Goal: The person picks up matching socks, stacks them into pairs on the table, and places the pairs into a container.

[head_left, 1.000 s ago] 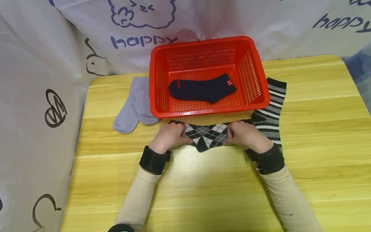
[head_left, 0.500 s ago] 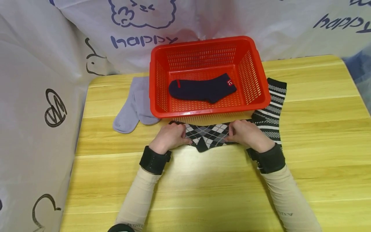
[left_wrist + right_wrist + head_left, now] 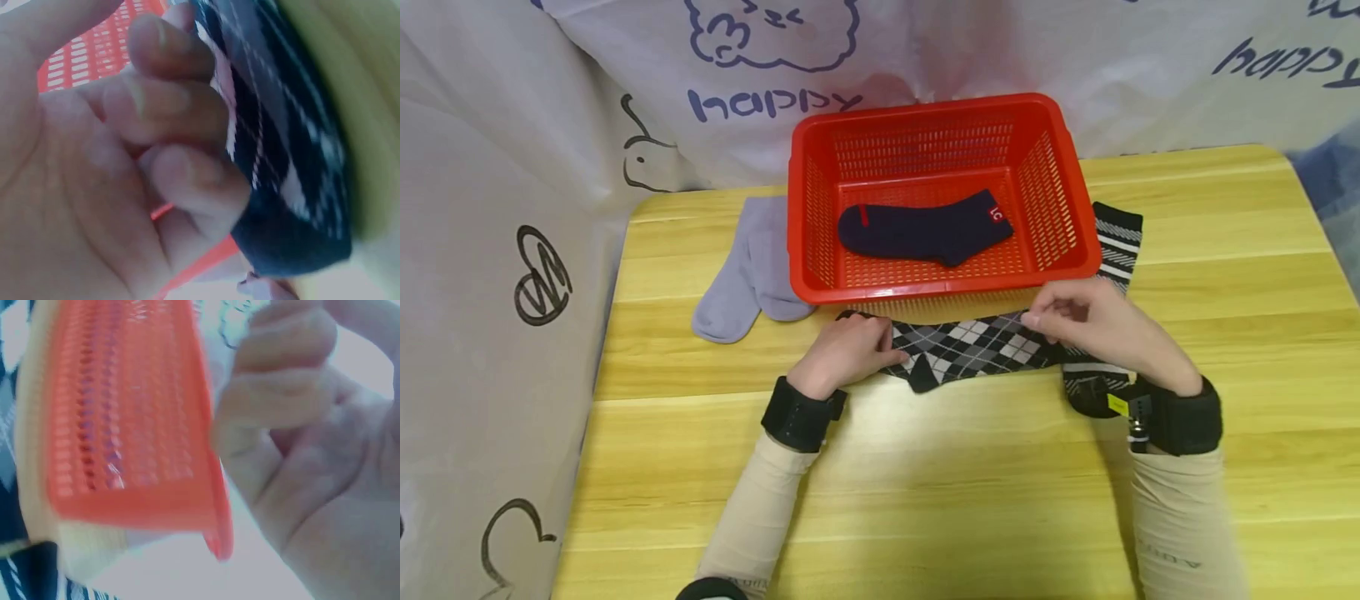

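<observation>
An argyle sock [image 3: 973, 346] in black, grey and white lies flat along the front of the red basket [image 3: 917, 294]. Its left end is pinched by my left hand [image 3: 848, 354], whose fingers appear curled beside the cloth [image 3: 275, 125] in the left wrist view. My right hand [image 3: 1101, 321] hovers over the sock's dark right end, fingers loosely bent and holding nothing that I can see. In the right wrist view that hand [image 3: 312, 437] is raised beside the basket wall [image 3: 131, 406]. A black and white striped sock [image 3: 1122, 246] lies partly under the right hand.
Inside the basket is a navy sock [image 3: 921, 233] with red marks. Pale grey-lilac socks [image 3: 730, 292] lie on the wooden table [image 3: 925, 500], partly hidden by the basket's left side. A white printed cloth [image 3: 617, 50] hangs behind and at the left.
My right hand has let go of the argyle sock and moved right and up, uncovering more of its pattern. The left hand stays almost where it was.
</observation>
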The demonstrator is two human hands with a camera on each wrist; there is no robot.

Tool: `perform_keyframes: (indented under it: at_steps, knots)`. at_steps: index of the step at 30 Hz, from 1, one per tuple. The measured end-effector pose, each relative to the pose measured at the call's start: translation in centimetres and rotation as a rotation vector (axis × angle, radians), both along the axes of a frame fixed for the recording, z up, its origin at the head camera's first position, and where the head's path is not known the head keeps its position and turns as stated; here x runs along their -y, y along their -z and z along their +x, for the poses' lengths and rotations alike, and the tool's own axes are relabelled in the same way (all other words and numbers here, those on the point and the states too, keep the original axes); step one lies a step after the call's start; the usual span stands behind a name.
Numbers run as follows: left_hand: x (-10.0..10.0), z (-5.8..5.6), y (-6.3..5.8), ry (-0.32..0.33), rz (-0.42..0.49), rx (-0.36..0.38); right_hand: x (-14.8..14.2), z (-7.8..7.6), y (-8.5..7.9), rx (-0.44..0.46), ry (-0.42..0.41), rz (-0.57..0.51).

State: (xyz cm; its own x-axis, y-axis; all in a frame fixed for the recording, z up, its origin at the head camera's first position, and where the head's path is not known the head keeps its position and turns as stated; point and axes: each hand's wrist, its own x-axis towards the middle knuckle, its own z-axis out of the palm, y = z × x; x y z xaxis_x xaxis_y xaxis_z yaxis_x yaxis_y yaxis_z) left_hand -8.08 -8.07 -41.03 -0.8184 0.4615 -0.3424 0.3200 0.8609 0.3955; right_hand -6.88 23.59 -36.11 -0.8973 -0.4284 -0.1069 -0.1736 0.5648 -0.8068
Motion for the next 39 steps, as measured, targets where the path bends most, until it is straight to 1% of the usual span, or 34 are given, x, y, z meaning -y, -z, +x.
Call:
perform_keyframes:
  at_steps: [1,2,4,5,6,7,8,9,10,12,13,14,16,20,24,26,29,39]
  knots:
    - [-0.1,0.0,0.0,0.007,0.017,0.002,-0.5,0.1,-0.2,-0.034,0.063,-0.038]
    - [-0.3,0.0,0.0,0.013,0.031,0.004,-1.0,0.1,-0.4,-0.057,0.133,-0.114]
    - [-0.6,0.1,0.0,0.037,0.052,0.007,-1.7,0.0,-0.4,-0.109,0.295,-0.309]
    - [-0.7,0.1,0.0,0.052,0.061,0.007,-2.1,-0.2,-0.3,-0.152,0.374,-0.417]
    - [-0.8,0.2,0.1,0.067,0.068,0.007,-2.5,-0.3,-0.2,-0.216,0.436,-0.495]
    - [-0.9,0.2,0.2,0.081,0.076,0.007,-2.8,-0.5,0.0,-0.265,0.504,-0.565]
    - [-1.0,0.2,0.2,0.093,0.084,0.008,-3.2,-0.7,0.1,-0.311,0.566,-0.604]
    - [-1.1,0.2,0.3,0.103,0.092,0.008,-3.5,-0.8,0.3,-0.35,0.628,-0.592]
    - [-1.2,0.2,0.3,0.11,0.1,0.008,-3.8,-1.0,0.5,-0.368,0.686,-0.551]
    - [-1.3,0.3,0.4,0.117,0.114,0.01,-4.4,-1.3,1.0,-0.35,0.774,-0.429]
    - [-1.4,0.3,0.4,0.119,0.119,0.011,-4.7,-1.5,1.3,-0.312,0.809,-0.37]
    - [-1.4,0.4,0.4,0.121,0.121,0.009,-4.9,-1.7,1.7,-0.282,0.825,-0.29]
    - [-1.4,0.4,0.5,0.124,0.121,0.005,-5.4,-2.0,2.4,-0.206,0.82,-0.153]
    - [-1.5,0.5,0.7,0.124,0.119,-0.006,-6.2,-2.5,3.7,-0.077,0.73,0.098]
    - [-1.7,0.5,0.8,0.127,0.121,-0.018,-7.0,-2.7,4.6,0.041,0.651,0.26]
    - [-1.8,0.5,0.9,0.131,0.121,-0.022,-7.3,-2.8,4.9,0.087,0.635,0.313]
    - [-1.9,0.5,1.0,0.131,0.12,-0.022,-7.7,-2.9,5.3,0.134,0.633,0.367]
    - [-2.0,0.5,1.0,0.128,0.107,-0.032,-8.0,-3.0,6.1,0.236,0.657,0.397]
